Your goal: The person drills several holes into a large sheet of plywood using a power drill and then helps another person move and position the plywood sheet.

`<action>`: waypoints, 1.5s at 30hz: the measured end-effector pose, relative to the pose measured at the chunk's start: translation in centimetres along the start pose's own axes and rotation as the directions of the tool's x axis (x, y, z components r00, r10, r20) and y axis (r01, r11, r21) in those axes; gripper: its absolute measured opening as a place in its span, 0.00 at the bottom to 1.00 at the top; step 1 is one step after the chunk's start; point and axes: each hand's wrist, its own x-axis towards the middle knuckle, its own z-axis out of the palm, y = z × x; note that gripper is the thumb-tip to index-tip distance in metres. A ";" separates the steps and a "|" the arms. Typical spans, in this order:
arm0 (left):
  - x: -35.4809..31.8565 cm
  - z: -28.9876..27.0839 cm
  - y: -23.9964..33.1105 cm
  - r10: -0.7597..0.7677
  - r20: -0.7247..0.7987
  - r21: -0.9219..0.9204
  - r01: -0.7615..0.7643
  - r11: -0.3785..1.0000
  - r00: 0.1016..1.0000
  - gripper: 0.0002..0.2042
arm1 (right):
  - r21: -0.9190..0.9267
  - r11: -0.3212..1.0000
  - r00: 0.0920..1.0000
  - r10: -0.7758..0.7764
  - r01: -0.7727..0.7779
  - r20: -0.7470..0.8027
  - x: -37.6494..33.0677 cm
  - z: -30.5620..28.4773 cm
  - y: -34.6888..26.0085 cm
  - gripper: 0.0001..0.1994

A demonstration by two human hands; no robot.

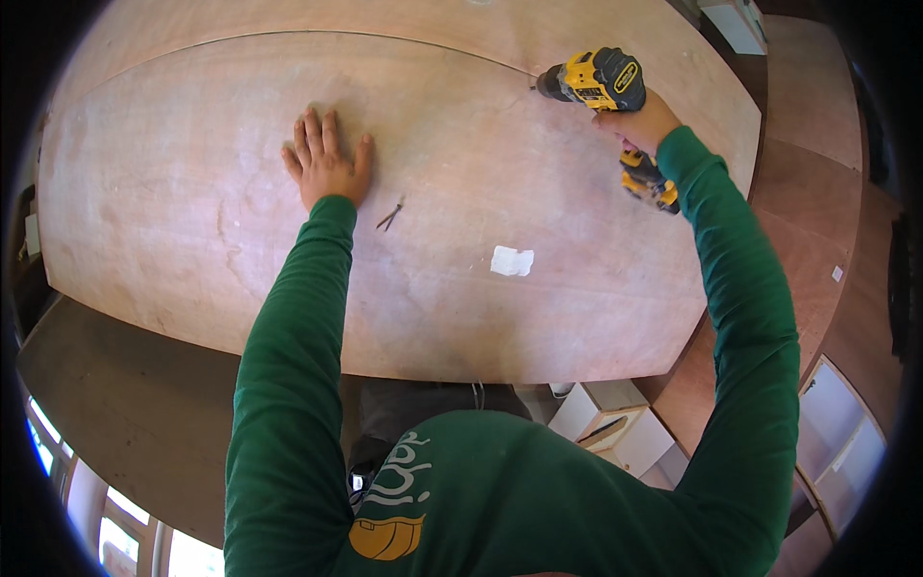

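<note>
My right hand [646, 120] is wrapped round the grip of a yellow and black cordless drill [601, 79] at the far right of a large plywood panel [461, 317]. The drill lies over on its side, its chuck pointing left toward a seam in the wood. A small dark tip shows at the chuck's end; whether it touches the panel I cannot tell. My left hand [329, 163] rests flat on the panel, fingers spread, holding nothing. Just right of that wrist lie a few dark screws [390, 217].
A torn piece of white paper [511, 261] lies on the panel nearer my body. Brown boards [803, 183] extend beyond the right edge. White open boxes [615, 423] stand below the near right edge, and a dark brown board [125, 404] sits at lower left.
</note>
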 end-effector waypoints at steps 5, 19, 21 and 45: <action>0.3 0.0 0.1 0.020 -0.009 -0.057 -0.020 0.998 1.000 0.35 | -0.361 0.841 0.902 -0.432 0.403 0.001 1.8 -2.4 -0.5 0.16; 7.9 -6.1 14.8 0.416 -0.407 -0.805 -0.534 0.258 0.813 0.23 | -0.164 0.984 0.992 0.088 -0.072 0.090 -0.4 -0.9 -1.8 0.11; 10.5 -9.4 21.7 0.516 -0.383 -0.824 -0.536 0.184 0.766 0.24 | -0.177 0.984 0.999 0.026 -0.022 0.021 0.4 -1.0 -3.7 0.12; 10.2 -8.1 27.9 0.625 -0.151 -0.891 -0.380 0.250 0.766 0.13 | -0.149 0.985 0.996 0.093 -0.090 0.016 -1.6 -0.6 -3.1 0.11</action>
